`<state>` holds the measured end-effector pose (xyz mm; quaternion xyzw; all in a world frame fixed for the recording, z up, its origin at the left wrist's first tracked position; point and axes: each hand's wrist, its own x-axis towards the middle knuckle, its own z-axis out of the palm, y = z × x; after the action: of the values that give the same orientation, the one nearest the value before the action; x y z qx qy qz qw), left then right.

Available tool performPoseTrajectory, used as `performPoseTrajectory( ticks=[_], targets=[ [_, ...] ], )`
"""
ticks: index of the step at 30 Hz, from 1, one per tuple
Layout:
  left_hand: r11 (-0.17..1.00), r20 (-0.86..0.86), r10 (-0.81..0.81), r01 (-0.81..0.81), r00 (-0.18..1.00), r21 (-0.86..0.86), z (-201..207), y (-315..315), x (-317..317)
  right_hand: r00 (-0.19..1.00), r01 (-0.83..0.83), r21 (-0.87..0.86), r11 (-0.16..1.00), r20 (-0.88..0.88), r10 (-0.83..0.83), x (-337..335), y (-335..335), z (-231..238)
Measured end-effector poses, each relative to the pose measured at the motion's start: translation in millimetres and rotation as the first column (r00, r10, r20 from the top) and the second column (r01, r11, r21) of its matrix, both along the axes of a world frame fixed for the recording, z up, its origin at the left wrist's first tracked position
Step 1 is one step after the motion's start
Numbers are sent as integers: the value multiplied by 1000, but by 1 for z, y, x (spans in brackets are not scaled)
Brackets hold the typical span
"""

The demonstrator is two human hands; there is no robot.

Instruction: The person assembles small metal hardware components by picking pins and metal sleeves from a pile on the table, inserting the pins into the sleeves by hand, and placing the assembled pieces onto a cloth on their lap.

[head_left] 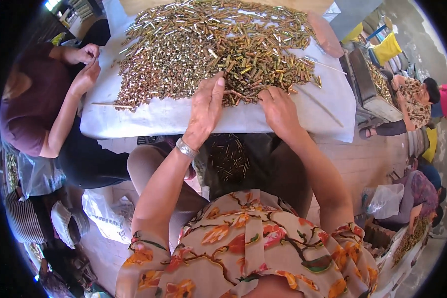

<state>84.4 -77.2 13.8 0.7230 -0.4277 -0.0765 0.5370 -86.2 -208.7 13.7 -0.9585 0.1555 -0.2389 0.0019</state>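
My left hand [206, 105] stands edge-on, unclenched, at the near edge of the metal pile [171, 64] on this white surface [149, 124], probably to fence it in; my right hand [279, 109] curls at that edge, whether gripping anything I cannot tell.

My left hand [207, 102] reaches the near edge of the brassy tubes [253, 59] heaped on the white worktop [149, 125], with shorter metal pieces [156, 72] spread to their left. My right hand [279, 108] curls at that same edge; I can't quite tell whether it pinches a tube. A co-worker [32, 111] sits at my left.
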Motion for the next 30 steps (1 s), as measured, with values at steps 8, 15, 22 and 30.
performPoseTrajectory(
  ticks=[8, 15, 22, 30],
  targets=[
    [994, 78, -8, -1, 997, 111, -16, 36, -12, 984, -160, 279, 947, 124, 130, -11, 39, -10],
    [968, 455, 60, -162, 888, 189, -15, 26, -26, 991, -98, 274, 957, 119, 67, -10, 33, -12],
    [979, 425, 117, -176, 897, 102, -18, 36, -34, 970, -102, 712, 695, 225, -89, -28, 48, 3],
    [948, -884, -316, 82, 344, -307, 13, 85, -65, 945, -251, 900, 356, 307, -109, -42, 97, 36]
  ],
)
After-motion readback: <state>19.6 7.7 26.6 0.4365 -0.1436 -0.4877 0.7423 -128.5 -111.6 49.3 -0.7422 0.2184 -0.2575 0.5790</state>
